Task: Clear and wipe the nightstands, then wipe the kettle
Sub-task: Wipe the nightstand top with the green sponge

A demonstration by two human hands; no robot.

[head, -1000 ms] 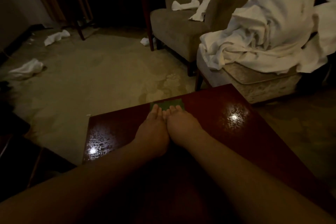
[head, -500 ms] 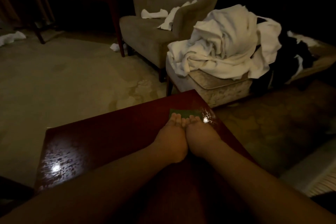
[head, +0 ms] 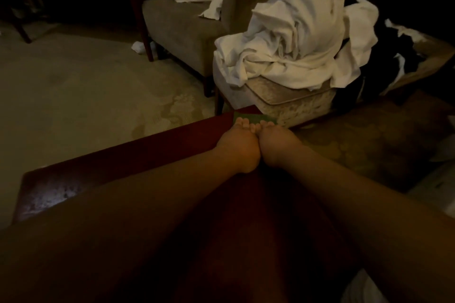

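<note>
Both hands are lying flat, side by side and touching, left hand [head: 237, 146] and right hand [head: 275, 145], pressing a green cloth [head: 254, 119] at the nightstand [head: 128, 170] top's far-right corner. The cloth is running left-right, poking out just beyond their fingertips.

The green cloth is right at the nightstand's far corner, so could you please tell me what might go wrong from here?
1. The green cloth already overhangs the nightstand at its far corner; another push by the left hand and right hand could slide it off.
2. Light is dim, so missed patches would be hard to spot.
</note>
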